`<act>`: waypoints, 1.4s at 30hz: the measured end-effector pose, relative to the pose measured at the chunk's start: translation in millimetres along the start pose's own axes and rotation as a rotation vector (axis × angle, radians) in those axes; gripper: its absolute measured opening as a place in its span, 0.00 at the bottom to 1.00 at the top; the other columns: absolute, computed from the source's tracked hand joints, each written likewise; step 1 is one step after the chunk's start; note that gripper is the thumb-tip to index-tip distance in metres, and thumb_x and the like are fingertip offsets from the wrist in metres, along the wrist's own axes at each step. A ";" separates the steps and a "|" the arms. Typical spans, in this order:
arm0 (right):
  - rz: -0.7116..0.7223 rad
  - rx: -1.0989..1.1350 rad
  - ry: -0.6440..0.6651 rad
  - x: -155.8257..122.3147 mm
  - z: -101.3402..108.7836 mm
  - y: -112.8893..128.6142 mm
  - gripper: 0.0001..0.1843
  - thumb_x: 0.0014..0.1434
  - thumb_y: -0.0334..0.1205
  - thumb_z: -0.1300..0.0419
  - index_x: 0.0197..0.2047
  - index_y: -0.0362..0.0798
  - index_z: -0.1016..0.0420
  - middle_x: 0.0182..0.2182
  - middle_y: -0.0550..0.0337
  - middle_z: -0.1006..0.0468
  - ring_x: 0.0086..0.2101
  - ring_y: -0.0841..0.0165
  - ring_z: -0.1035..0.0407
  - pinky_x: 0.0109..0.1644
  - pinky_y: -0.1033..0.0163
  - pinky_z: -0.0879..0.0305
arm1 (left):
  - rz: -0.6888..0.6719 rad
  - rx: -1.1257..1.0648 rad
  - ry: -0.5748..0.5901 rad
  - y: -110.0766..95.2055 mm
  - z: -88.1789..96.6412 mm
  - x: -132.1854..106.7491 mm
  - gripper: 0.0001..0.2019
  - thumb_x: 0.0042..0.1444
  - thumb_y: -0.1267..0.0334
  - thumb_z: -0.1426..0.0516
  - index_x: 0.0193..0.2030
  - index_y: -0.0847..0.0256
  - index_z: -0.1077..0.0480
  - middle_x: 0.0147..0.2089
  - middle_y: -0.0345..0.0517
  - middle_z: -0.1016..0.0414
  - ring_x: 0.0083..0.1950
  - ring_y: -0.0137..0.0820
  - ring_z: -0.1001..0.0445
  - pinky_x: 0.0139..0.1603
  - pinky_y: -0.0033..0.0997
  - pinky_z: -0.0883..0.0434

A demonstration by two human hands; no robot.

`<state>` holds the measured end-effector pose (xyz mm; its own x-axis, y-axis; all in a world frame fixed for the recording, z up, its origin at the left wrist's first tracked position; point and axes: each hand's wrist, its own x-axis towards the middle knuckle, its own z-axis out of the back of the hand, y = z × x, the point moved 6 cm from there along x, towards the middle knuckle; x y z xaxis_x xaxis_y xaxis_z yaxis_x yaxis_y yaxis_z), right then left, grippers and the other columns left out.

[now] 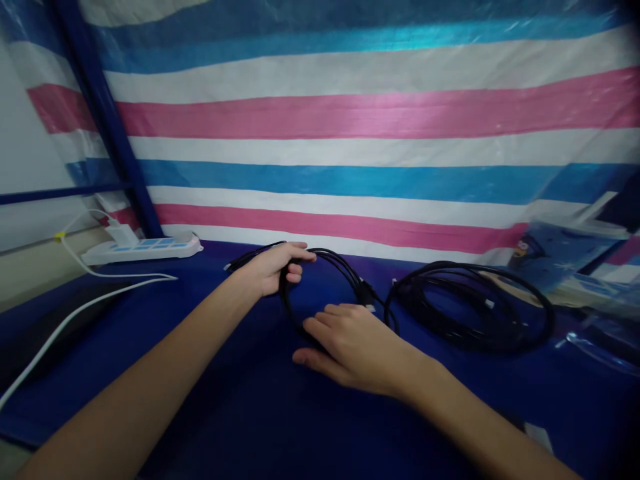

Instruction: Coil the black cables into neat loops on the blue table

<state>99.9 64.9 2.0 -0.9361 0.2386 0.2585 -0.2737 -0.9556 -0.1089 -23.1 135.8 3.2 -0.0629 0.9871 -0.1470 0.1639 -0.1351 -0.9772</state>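
Observation:
A coil of thin black cable rests on the dark blue table surface in front of me. My left hand is closed round its upper left side, index finger pointing right along the loop. At the lower side, my right hand has its fingers curled over the cable, with the thumb held lower and apart; part of the coil is hidden beneath it. Near the loop's right side lie a dark connector and a small pale tip. Another pale-tipped cable end sticks out left of my left wrist.
A larger black cable coil lies to the right, beside clear plastic bags. At the back left is a white power strip with a plugged-in charger and white cord. A striped sheet hangs behind.

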 end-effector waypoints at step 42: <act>-0.726 0.752 -0.395 -35.6 -8.9 -133.4 0.32 0.58 0.54 0.45 0.61 0.47 0.42 0.53 0.48 0.30 0.49 0.60 0.32 0.51 0.56 0.35 | -0.745 -0.541 -0.547 -46.1 78.5 -16.3 0.02 0.54 0.70 0.45 0.34 0.61 0.34 0.15 0.28 0.58 0.13 0.17 0.60 0.12 0.19 0.58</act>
<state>167.8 185.5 -1.2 -0.4360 0.8386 0.3266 -0.3979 -0.5051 0.7658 -106.9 119.3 38.6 -0.7380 0.6145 0.2788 0.3085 0.6747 -0.6705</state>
